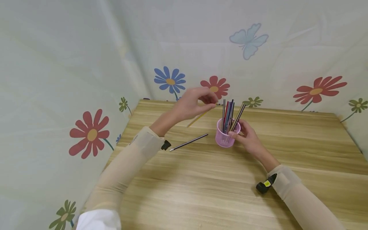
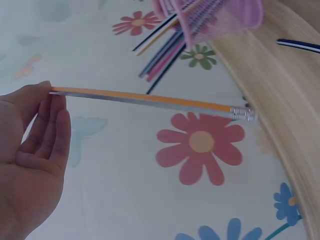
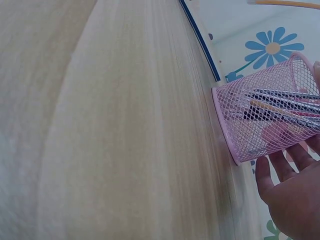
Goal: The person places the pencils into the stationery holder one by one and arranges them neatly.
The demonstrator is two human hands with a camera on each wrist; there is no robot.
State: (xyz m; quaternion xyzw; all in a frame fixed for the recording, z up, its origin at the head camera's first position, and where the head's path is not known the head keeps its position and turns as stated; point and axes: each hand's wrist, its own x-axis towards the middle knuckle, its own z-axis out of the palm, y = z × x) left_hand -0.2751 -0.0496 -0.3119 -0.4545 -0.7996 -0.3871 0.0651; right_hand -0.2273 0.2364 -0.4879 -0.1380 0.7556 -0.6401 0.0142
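My left hand point(image 1: 193, 103) pinches a yellow pencil point(image 1: 196, 120) near one end, above the table and left of the pen holder. In the left wrist view that pencil point(image 2: 145, 99) runs out from the fingertips, and its silver ferrule end points away from the hand. A pink mesh pen holder point(image 1: 222, 141) stands upright on the table with several pencils point(image 1: 228, 111) in it. Around its right side my right hand point(image 1: 250, 140) grips it, fingers behind and thumb in front. The right wrist view shows the fingers of this hand point(image 3: 295, 197) against the mesh wall.
One dark striped pencil point(image 1: 188, 142) lies on the wooden table point(image 1: 207, 188), left of the pen holder. Behind and to the left hangs a pale curtain point(image 1: 184, 38) printed with flowers and a butterfly, close to the table's edges.
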